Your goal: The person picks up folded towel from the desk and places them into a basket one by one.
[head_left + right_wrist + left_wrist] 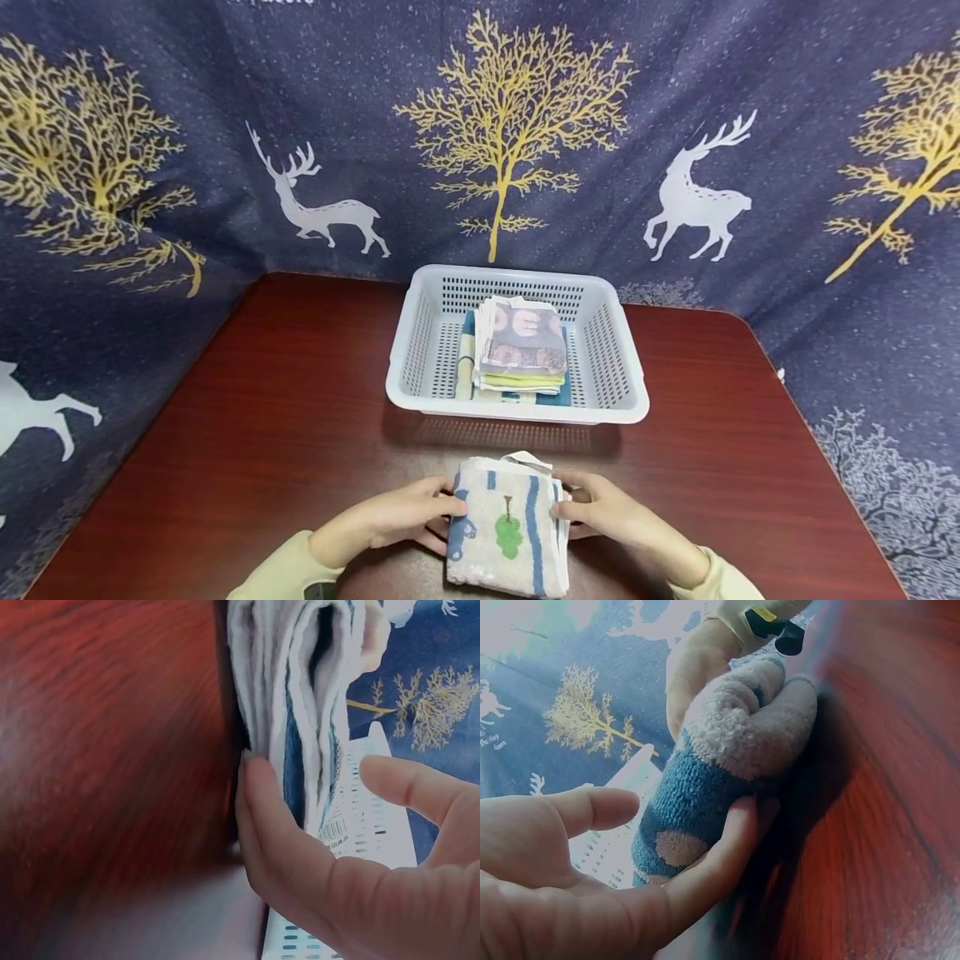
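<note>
A folded towel (498,529), white with blue stripes and a green tree, lies between both hands near the table's front. My left hand (408,512) holds its left edge, which shows a thick blue and white fold in the left wrist view. My right hand (611,512) is at the opposite edge; in the right wrist view its fingers (274,817) curl against the stacked layers, low down, while the thumb stands apart from the cloth. A white label (336,834) with a barcode sticks out from the towel. Whether the towel touches the table cannot be told.
Behind the towel stands a white perforated plastic basket (408,392) holding a stack of folded towels (522,342). The dark red wooden table (285,392) reaches back to a blue cloth backdrop (330,75) with deer and golden trees.
</note>
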